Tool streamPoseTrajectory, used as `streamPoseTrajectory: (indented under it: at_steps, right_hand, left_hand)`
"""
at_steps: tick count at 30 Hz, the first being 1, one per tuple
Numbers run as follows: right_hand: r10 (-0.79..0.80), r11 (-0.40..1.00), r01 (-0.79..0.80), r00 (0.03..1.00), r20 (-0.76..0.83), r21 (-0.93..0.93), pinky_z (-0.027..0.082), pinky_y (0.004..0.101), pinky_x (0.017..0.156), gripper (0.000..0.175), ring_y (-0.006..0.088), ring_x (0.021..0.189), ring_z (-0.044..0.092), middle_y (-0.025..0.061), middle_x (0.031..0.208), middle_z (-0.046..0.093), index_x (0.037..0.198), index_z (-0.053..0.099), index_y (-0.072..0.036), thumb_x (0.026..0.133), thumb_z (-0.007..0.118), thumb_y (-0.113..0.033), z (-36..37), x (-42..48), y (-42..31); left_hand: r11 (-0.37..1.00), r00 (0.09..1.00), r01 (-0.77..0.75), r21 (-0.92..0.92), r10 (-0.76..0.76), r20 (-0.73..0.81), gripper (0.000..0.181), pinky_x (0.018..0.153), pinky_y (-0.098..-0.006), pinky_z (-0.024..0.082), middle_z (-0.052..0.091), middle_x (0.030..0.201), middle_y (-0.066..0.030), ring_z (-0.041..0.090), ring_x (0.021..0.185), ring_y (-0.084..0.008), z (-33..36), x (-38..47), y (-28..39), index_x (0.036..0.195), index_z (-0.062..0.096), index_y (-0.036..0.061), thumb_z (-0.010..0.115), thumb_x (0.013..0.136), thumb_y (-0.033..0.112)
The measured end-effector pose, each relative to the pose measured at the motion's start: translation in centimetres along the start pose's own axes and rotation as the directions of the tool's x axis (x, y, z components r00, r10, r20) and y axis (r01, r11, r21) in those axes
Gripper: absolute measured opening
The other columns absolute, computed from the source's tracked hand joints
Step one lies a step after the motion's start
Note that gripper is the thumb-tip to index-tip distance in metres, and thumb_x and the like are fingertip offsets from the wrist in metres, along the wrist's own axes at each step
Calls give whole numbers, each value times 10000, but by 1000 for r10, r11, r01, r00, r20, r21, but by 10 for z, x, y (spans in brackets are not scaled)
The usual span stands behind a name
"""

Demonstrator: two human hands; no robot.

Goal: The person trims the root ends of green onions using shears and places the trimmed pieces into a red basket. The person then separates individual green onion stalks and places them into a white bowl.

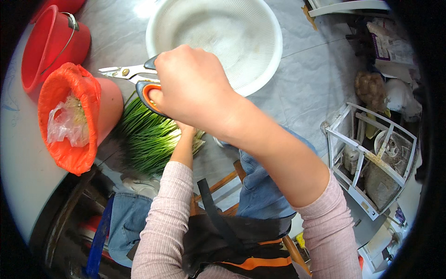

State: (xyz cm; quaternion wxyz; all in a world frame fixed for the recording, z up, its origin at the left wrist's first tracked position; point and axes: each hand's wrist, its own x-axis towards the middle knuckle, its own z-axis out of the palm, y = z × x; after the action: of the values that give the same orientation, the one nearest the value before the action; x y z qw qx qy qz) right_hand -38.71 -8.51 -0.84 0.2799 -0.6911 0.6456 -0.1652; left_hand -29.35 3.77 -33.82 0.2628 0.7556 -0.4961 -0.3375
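Note:
My right hand (195,87) grips kitchen scissors (129,72) by their black and orange handles, its thumb through the lower loop. The blades point left towards the buckets and look nearly closed, with nothing seen between them. Below lies a large pile of thin green onions or chives (150,143), green tops to the left and pale ends to the right. My left hand (186,128) reaches onto the pale part of the pile, mostly hidden behind my right hand, so its grip does not show.
A white plastic colander basket (275,45) stands on the grey tiled floor ahead. At the left are a red bucket (82,42) and a bucket lined with a red bag (92,139), holding root trimmings and clear plastic. A white metal frame (366,153) stands at the right.

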Motion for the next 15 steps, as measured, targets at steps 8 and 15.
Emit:
streamPoseTrajectory:
  at_steps: [8, 15]
  right_hand:
    - [-2, 999, 5, 998, 64, -46, 508, 363, 554, 77, 297, 621, 644, 170, 623, 615, 627, 645, -34, 636, 624, -107, 1, 2, -5]
    - [29, 999, -27, 996, 88, -21, 518, 374, 592, 88, 304, 661, 650, 178, 665, 628, 642, 648, -34, 626, 614, -114, -3, 5, -3]
  left_hand:
    - [939, 983, -64, 338, 1, 182, 425, 931, -435, 312, 517, 1154, -206, 462, 1094, -313, -20, 15, 10, 1108, 537, -1, 583, 758, 236]
    - [827, 927, -372, 421, 310, 210, 396, 886, -417, 345, 502, 1105, -159, 487, 1018, -324, -63, -9, 13, 1010, 542, 9, 643, 628, 21]
